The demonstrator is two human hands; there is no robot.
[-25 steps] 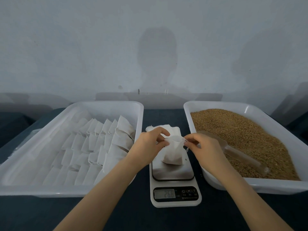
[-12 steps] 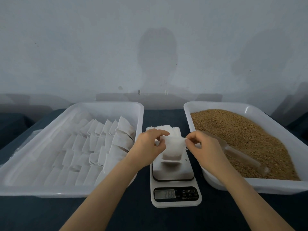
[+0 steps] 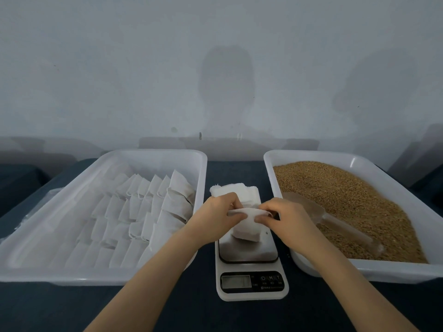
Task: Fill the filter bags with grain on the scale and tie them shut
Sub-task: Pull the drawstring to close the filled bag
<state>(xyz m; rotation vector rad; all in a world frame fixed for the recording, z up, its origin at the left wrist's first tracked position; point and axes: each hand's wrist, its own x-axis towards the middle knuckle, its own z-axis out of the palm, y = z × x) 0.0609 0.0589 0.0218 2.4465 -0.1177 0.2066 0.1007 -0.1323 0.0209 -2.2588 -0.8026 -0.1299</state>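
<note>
Dark cloth (image 3: pixel 167 312) covers the table, with a pale wall behind. Over the steel plate of the scale (image 3: pixel 251 287) is the bag (image 3: pixel 244 233), plump in its lower half and gathered at the top between both hands. The left hand (image 3: pixel 215 214) grips the mouth from the left, fingers curled over it. The right hand (image 3: pixel 285 216) pinches it from the right (whether the bag's bottom touches the plate I cannot tell). The display is too blurred to read. Just behind the scale lies a stack (image 3: pixel 233 189) of empty bags. To its left, the left tray (image 3: pixel 103 275) holds rows of bags (image 3: pixel 143 212). To its right, the right tray (image 3: pixel 395 269) holds grain (image 3: pixel 347 195), with a clear scoop (image 3: pixel 335 224) lying in it.
</note>
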